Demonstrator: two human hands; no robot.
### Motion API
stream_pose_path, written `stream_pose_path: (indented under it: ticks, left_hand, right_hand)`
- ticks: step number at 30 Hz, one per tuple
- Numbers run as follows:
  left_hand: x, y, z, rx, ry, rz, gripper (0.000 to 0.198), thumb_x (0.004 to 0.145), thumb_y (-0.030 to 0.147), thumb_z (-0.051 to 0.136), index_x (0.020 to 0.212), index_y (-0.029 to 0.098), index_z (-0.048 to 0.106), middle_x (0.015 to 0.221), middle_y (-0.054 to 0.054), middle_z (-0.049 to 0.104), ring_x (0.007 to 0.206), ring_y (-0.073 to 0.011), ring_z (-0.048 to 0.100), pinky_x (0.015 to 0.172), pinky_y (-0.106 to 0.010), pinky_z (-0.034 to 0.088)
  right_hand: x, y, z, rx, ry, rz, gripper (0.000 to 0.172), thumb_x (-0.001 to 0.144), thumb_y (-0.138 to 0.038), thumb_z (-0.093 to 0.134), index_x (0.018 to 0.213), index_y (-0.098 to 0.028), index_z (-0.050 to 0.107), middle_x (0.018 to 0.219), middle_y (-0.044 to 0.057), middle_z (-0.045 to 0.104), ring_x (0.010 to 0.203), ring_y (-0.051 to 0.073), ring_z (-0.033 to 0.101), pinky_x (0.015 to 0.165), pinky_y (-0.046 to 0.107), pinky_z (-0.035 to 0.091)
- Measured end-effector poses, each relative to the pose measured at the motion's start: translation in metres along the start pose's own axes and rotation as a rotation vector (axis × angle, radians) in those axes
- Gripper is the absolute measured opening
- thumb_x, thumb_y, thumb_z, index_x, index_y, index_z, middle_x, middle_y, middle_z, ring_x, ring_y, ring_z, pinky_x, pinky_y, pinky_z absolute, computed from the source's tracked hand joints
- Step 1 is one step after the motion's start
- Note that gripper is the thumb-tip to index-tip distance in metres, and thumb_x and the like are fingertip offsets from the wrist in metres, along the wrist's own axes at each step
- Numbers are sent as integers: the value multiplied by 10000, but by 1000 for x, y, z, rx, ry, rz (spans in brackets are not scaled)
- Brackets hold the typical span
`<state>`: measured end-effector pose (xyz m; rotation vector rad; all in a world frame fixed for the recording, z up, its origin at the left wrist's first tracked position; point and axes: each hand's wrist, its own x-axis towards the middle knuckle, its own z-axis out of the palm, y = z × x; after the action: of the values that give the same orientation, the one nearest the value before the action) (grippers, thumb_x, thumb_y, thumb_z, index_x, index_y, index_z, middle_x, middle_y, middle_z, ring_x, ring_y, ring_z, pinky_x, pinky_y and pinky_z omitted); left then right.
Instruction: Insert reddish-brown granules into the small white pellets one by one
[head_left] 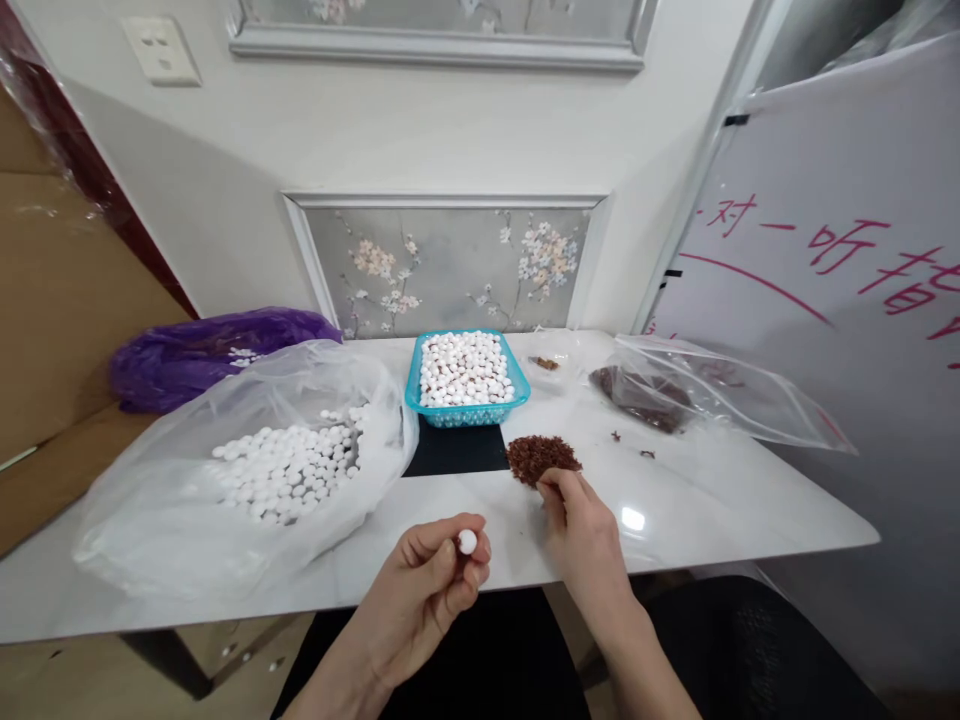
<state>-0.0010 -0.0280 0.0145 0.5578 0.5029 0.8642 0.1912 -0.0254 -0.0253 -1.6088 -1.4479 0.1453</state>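
My left hand [435, 585] is curled shut above the table's near edge, pinching a small white ball [467, 541] between thumb and fingertips. My right hand [581, 530] rests on the white table [712, 510], its fingertips pinched together at the near edge of a small heap of reddish-brown bits [541, 457]. I cannot make out whether it holds any of them. Behind the heap stands a teal basket [466, 410] full of white balls.
A large clear bag [247, 470] with many white balls lies at the left, a purple bag [202, 355] behind it. A clear zip bag [705, 400] with brown material lies at the right. A dark mat [457, 450] sits under the basket. A whiteboard [840, 300] stands at the right.
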Motion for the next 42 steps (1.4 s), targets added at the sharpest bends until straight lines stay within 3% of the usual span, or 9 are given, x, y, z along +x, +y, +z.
stream_pose_path:
  ticks: [3, 5, 8, 12, 19, 24, 33, 42]
  left_hand:
    - [4, 1, 2, 80, 29, 5, 156, 696, 172, 730, 850, 155, 744, 760, -50, 704, 650, -70, 627, 632, -116, 508]
    - [7, 2, 3, 155, 52, 29, 139, 694, 153, 729, 833, 155, 745, 798, -57, 715, 667, -76, 634, 669, -134, 511]
    - [8, 2, 6, 228, 86, 66, 149, 678, 151, 740, 827, 157, 745, 863, -64, 723, 710, -94, 645, 706, -158, 513]
    - [9, 1, 9, 238, 135, 101, 124, 663, 180, 752, 785, 158, 738, 781, -44, 716, 729, -114, 644, 736, -196, 513]
    - [11, 2, 8, 302, 126, 127, 333, 676, 164, 740, 998, 205, 664, 774, -18, 688, 684, -110, 620, 729, -242, 496]
    - [10, 4, 8, 364, 125, 116, 367, 679, 168, 737, 1030, 203, 635, 779, -25, 689, 668, -107, 610, 718, -240, 484]
    - [8, 10, 13, 510, 161, 174, 346, 647, 151, 751, 980, 193, 665, 706, -12, 683, 672, -115, 605, 680, -206, 475]
    - [9, 5, 17, 461, 234, 196, 290, 557, 175, 808, 829, 171, 707, 631, -4, 669, 611, -102, 593, 637, -191, 479]
  right_hand:
    - [-2, -14, -14, 388, -79, 98, 141, 888, -232, 428, 963, -188, 539, 803, 33, 589, 644, 147, 572, 618, 273, 468]
    - [-6, -29, -26, 640, -232, 135, 128, 891, -249, 452, 929, -187, 556, 764, 16, 580, 618, 126, 571, 618, 256, 482]
    - [-13, -49, -38, 807, -385, 121, 145, 888, -230, 470, 938, -186, 599, 769, 11, 566, 599, 105, 559, 591, 233, 480]
    - [-23, -64, -37, 728, -395, 85, 226, 887, -197, 476, 1078, -223, 594, 788, 5, 562, 554, 89, 542, 526, 212, 462]
    - [-22, -74, -32, 510, -281, -79, 302, 876, -129, 456, 1097, -254, 621, 879, 31, 581, 741, 131, 586, 689, 231, 499]
    - [-22, -76, -30, 489, -259, -130, 313, 884, -126, 428, 1095, -236, 631, 878, 50, 567, 748, 140, 585, 681, 234, 508]
    - [-27, -70, -22, 467, -177, -237, 348, 872, -74, 414, 1101, -245, 614, 907, 66, 565, 739, 146, 590, 659, 238, 512]
    - [-31, -66, -16, 408, -155, -301, 351, 865, -38, 402, 1084, -234, 594, 900, 65, 576, 766, 160, 579, 686, 274, 500]
